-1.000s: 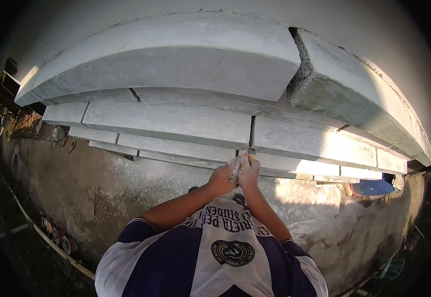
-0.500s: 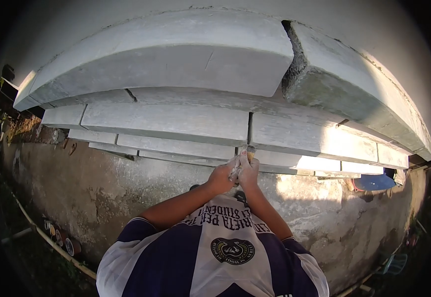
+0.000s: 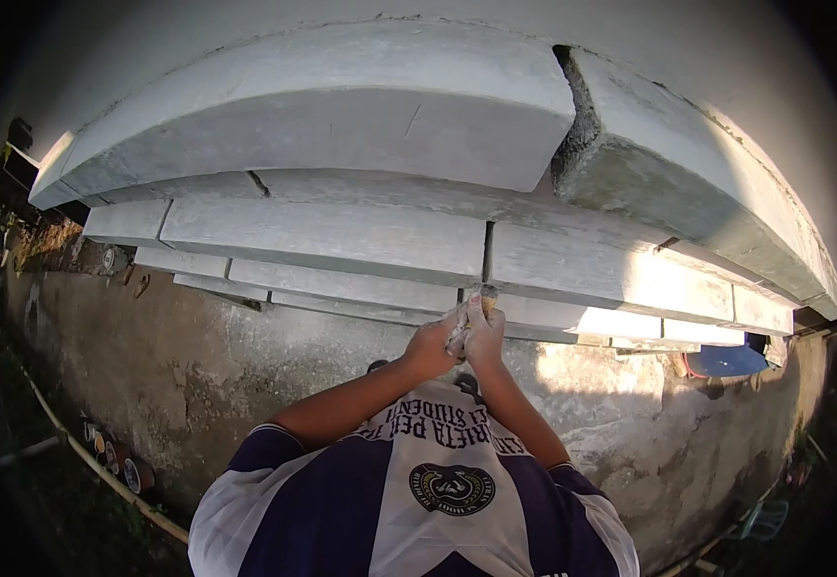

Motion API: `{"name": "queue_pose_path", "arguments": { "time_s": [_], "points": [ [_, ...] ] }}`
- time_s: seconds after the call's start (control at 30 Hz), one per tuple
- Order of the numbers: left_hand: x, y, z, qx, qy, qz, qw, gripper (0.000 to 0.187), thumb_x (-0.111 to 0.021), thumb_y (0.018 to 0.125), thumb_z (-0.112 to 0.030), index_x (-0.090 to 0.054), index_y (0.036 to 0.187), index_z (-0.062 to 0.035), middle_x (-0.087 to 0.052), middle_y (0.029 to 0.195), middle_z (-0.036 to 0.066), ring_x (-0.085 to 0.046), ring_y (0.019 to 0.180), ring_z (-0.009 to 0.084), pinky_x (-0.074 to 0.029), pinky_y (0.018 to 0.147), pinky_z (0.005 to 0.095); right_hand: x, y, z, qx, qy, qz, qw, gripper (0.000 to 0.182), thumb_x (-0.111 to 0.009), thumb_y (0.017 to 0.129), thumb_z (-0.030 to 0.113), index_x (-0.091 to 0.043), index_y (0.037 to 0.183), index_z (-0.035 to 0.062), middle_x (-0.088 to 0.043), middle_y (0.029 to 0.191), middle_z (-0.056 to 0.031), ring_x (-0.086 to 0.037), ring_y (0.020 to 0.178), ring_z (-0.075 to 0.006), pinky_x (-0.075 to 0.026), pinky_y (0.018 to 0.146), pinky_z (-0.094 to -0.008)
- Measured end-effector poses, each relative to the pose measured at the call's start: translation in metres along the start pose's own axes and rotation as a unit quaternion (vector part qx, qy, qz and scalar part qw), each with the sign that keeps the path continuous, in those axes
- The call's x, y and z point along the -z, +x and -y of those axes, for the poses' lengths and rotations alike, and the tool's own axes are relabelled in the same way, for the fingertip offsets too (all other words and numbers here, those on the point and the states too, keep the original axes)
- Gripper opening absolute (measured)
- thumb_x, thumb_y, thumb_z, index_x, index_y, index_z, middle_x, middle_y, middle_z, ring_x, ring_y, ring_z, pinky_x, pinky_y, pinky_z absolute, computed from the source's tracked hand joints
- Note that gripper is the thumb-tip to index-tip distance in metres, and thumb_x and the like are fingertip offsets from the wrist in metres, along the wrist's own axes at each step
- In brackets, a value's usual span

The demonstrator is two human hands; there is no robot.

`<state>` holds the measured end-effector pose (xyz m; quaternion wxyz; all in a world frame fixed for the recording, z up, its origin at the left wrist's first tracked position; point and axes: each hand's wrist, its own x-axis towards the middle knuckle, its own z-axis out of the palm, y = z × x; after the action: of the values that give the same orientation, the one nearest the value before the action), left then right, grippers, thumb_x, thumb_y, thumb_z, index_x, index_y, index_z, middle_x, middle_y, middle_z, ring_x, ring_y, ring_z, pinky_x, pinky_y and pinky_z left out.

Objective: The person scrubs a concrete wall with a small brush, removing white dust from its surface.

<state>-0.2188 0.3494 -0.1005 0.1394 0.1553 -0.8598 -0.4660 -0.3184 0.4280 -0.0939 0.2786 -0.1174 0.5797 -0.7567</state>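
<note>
My left hand [image 3: 434, 344] and my right hand [image 3: 484, 337] are pressed together in front of my chest, just below the joint between two concrete blocks. My right hand is closed around a short tan handle with a greyish end [image 3: 489, 296], which pokes up past the thumb. The rest of that object is hidden in the fingers. Whitish paste or dust coats the fingers of both hands. My left hand is closed against the right one, and what it grips is hidden.
Stepped grey concrete blocks [image 3: 332, 236] run along the wall, with a wide dark crack [image 3: 577, 125] at upper right. Below lies a stained concrete floor [image 3: 293, 356]. A blue object [image 3: 729, 360] lies at right, pots [image 3: 137, 475] at lower left, a green chair [image 3: 766, 519] at lower right.
The view has shifted slightly. Both hands stay together at nearly the same place, with the tan handle still in the right one.
</note>
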Motion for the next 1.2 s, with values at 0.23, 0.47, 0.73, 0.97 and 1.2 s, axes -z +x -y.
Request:
{"name": "queue_pose_path", "arguments": {
  "time_s": [0.23, 0.47, 0.73, 0.97, 1.2],
  "points": [
    [0.002, 0.003, 0.000, -0.015, 0.003, -0.028, 0.999, 0.060, -0.059, 0.080, -0.003, -0.049, 0.138, -0.0076, -0.068, 0.092, 0.025, -0.066, 0.086, 0.0454, -0.054, 0.075, 0.0488, -0.016, -0.003, 0.029, -0.016, -0.013, 0.009, 1.000, 0.048, -0.059, 0.102, 0.030, -0.055, 0.061, 0.0049, -0.053, 0.055, -0.0009, -0.049, 0.048, -0.0096, -0.038, 0.046, -0.0267],
    [0.001, 0.003, 0.007, -0.009, -0.004, -0.029, 1.000, 0.057, -0.058, 0.079, -0.002, -0.051, 0.136, -0.0076, -0.068, 0.092, 0.026, -0.066, 0.086, 0.0457, -0.053, 0.075, 0.0496, -0.008, 0.001, 0.004, -0.007, -0.031, 0.004, 0.999, 0.048, -0.060, 0.101, 0.029, -0.055, 0.060, 0.0050, -0.052, 0.054, -0.0011, -0.050, 0.049, -0.0104, -0.038, 0.046, -0.0275],
    [0.002, -0.003, 0.000, 0.014, -0.026, -0.020, 0.999, 0.058, -0.059, 0.081, -0.004, -0.050, 0.138, -0.0087, -0.068, 0.092, 0.026, -0.066, 0.089, 0.0453, -0.053, 0.078, 0.0496, -0.008, -0.003, -0.001, -0.011, -0.025, -0.017, 0.999, 0.046, -0.062, 0.100, 0.028, -0.056, 0.061, 0.0047, -0.053, 0.055, -0.0013, -0.050, 0.048, -0.0103, -0.038, 0.047, -0.0276],
    [0.002, -0.002, 0.000, 0.043, -0.008, 0.009, 0.999, 0.061, -0.059, 0.082, -0.004, -0.047, 0.142, -0.0111, -0.068, 0.100, 0.025, -0.067, 0.094, 0.0432, -0.054, 0.082, 0.0464, -0.008, 0.000, 0.003, -0.004, -0.042, -0.019, 0.999, 0.046, -0.063, 0.099, 0.030, -0.058, 0.062, 0.0035, -0.054, 0.055, -0.0008, -0.049, 0.048, -0.0102, -0.038, 0.046, -0.0278],
    [0.002, -0.007, -0.004, -0.009, -0.007, -0.026, 1.000, 0.060, -0.059, 0.083, -0.003, -0.047, 0.142, -0.0088, -0.068, 0.101, 0.025, -0.067, 0.095, 0.0433, -0.054, 0.082, 0.0456, -0.006, -0.002, 0.000, 0.000, -0.034, -0.013, 0.999, 0.047, -0.062, 0.100, 0.031, -0.058, 0.062, 0.0040, -0.053, 0.055, -0.0016, -0.050, 0.048, -0.0103, -0.039, 0.046, -0.0282]
  ]
}}
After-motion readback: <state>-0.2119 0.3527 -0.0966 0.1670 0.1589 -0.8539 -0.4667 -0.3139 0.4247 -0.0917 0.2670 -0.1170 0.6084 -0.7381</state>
